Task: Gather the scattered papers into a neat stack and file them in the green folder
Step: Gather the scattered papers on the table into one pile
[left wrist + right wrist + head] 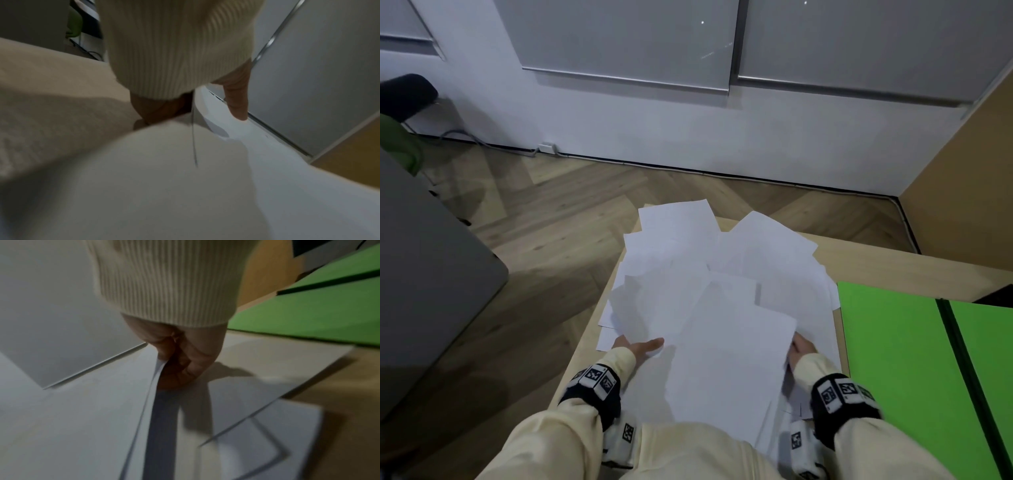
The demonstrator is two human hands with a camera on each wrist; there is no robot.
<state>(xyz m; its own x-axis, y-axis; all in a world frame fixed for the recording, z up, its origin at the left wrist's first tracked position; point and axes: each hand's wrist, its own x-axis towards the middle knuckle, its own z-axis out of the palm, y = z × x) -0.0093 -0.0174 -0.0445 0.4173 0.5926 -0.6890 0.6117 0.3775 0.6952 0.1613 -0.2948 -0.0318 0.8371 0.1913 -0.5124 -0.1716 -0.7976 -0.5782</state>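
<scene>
Several white papers lie fanned and overlapping on the light wood table. My left hand is at the pile's near left edge. Its thumb lies on top of the sheets and its fingers are hidden under them. My right hand is at the near right edge, its curled fingers pinching the edge of a few sheets and lifting them slightly. The green folder lies open and flat just right of the pile, also visible in the right wrist view.
The table's left edge drops to a wooden floor. A grey desk stands at the left, with a dark chair and green cloth behind it. A wooden panel rises at the right. A dark object sits beyond the folder.
</scene>
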